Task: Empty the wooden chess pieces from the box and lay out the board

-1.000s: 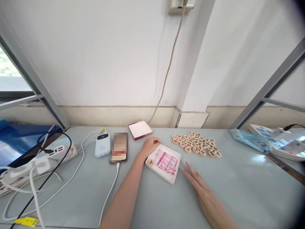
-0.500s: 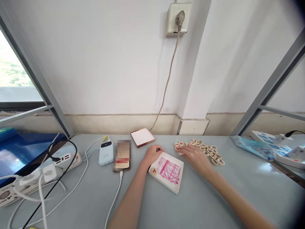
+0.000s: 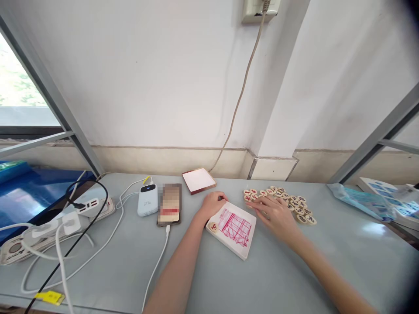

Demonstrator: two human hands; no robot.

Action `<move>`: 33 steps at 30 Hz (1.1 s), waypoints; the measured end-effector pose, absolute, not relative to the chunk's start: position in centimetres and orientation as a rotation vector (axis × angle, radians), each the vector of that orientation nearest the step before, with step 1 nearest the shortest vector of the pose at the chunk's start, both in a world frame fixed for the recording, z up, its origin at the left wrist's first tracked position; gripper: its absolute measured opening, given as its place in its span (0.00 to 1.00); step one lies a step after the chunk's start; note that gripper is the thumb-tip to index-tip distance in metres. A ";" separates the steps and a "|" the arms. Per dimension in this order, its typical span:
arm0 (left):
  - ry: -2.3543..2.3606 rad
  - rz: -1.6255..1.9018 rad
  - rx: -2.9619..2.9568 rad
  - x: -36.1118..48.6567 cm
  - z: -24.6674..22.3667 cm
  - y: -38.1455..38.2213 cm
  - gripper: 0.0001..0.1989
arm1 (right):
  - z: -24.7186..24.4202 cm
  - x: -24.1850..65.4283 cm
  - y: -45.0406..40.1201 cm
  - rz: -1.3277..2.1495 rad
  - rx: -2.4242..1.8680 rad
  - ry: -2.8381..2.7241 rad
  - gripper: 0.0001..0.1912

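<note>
Resting the curled left grip (image 3: 212, 206) on the far corner of a red-printed board (image 3: 233, 227), its palm hiding whether anything is held. Spreading the right grip (image 3: 274, 216) wide over round game pieces (image 3: 288, 206), fingers (image 3: 262, 208) covering the nearest ones. Leaving a lone piece (image 3: 213, 226) lying on the board just below the left grip, and a blurred phone (image 3: 169, 204) lying farther left.

One xiangqi piece (image 3: 213, 227) lies on the xiangqi board (image 3: 231, 230). The other pieces (image 3: 281, 204) lie to its right, a phone (image 3: 169, 204) to its left, and a square tile (image 3: 198, 180) behind it.
</note>
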State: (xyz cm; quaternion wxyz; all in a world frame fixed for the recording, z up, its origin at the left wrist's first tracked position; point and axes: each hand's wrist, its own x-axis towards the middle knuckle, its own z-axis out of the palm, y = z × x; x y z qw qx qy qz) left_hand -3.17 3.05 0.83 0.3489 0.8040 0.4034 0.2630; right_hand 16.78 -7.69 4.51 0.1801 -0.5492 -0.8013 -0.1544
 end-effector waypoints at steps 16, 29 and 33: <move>0.991 0.703 2.100 -3.5 0.7 2.7 0.13 | 5.4 11.8 -8.7 -0.168 -1.452 -2.331 0.13; 1.012 0.672 2.056 -4.0 1.3 1.6 0.12 | 3.0 19.4 -8.8 -0.797 -1.689 -2.300 0.14; 1.059 0.705 2.051 -3.9 1.4 1.4 0.12 | 2.5 19.5 -8.8 -0.729 -1.669 -2.208 0.13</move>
